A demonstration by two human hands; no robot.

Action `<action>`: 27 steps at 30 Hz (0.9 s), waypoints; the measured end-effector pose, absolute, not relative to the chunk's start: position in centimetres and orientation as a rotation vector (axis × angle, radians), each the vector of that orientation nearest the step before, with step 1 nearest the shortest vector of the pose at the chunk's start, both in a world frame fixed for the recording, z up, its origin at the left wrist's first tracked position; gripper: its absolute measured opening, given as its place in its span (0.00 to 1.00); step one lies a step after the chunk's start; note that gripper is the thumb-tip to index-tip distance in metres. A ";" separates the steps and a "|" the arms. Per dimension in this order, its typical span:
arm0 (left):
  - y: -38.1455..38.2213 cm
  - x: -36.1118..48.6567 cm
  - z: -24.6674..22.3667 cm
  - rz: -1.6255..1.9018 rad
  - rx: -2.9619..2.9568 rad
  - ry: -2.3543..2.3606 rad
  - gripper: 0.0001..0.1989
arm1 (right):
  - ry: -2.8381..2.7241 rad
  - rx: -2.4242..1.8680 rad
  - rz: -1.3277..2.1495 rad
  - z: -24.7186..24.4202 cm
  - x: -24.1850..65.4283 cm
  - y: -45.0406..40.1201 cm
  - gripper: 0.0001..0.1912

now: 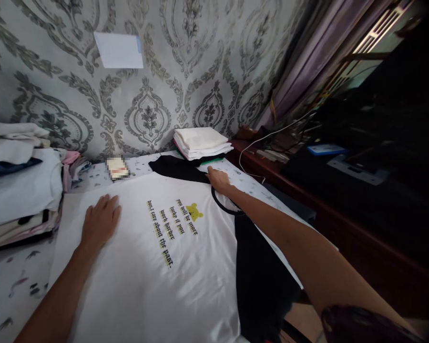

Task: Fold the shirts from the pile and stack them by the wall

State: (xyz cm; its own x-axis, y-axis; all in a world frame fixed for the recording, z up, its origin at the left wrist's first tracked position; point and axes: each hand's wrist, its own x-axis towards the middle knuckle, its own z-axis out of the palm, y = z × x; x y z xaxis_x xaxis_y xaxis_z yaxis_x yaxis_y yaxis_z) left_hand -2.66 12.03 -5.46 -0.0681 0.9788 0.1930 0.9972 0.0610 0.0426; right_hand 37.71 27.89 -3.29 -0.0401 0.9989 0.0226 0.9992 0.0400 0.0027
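A white T-shirt [128, 267] with black sleeves and a black neckband lies spread out, its collar to the right. Dark lettering and a yellow bear's head are printed on its front. My left hand [102, 219] rests flat on the shirt's left part, near the hem, with its fingers stretched out. At the far shoulder, beside the collar and the black sleeve, my right hand [219, 181] has its fingers bent onto the cloth and grips it there. Its fingertips are partly hidden. The other black sleeve reaches toward me under my right forearm.
Folded clothes [200, 143] are stacked by the patterned wall. A larger pile of clothes [25, 186] stands at the left. A small pale packet [117, 168], blurred, lies behind the shirt. To the right are a white cable [268, 137] and a dark reddish cabinet [329, 233].
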 end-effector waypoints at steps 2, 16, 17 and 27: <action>12.0 -2.6 -5.4 -0.242 -2.067 -2.194 0.27 | -2.221 -2.202 -0.016 -3.1 37.8 28.0 0.14; 11.9 -2.3 -5.4 -0.222 -2.063 -2.201 0.27 | -2.155 -2.158 -0.006 -3.3 33.4 32.2 0.14; 11.9 -2.4 -5.4 -0.231 -2.063 -2.195 0.27 | -2.160 -2.140 -0.015 -3.4 33.6 32.3 0.14; 11.7 -1.9 -4.4 -0.231 -2.063 -2.231 0.29 | -2.105 -2.115 0.113 -2.6 34.0 32.6 0.15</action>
